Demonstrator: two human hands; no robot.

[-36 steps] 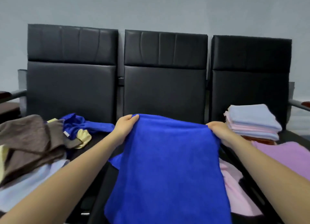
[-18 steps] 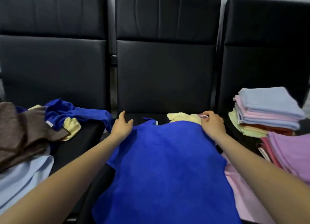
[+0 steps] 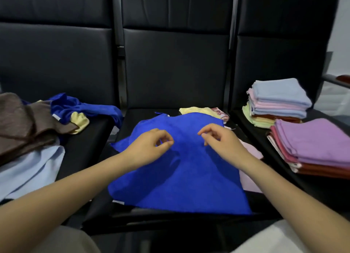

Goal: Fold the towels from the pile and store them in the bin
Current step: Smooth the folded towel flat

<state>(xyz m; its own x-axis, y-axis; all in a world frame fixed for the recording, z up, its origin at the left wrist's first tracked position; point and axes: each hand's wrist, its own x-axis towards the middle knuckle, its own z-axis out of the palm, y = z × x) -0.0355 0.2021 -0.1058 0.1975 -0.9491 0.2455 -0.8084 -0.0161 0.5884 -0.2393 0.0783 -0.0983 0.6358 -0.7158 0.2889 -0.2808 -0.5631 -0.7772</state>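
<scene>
- Blue towel [image 3: 181,169] lies spread on the middle bench seat, near edge overhanging.
- Left hand [image 3: 145,148] and right hand [image 3: 221,143] hover above it, fingers loosely curled, holding nothing.
- Soft, light, floppy cloth; probably best pinched at its corners.

Three black padded leatherette chairs [image 3: 176,69] side by side, tall backrests; pale grey wall [image 3: 343,25] at right; dim, soft light.

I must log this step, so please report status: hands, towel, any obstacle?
Left hand and right hand above the blue towel, no grip. Towel spread on the middle seat, unfolded. Yellow cloth under its far edge.
</scene>
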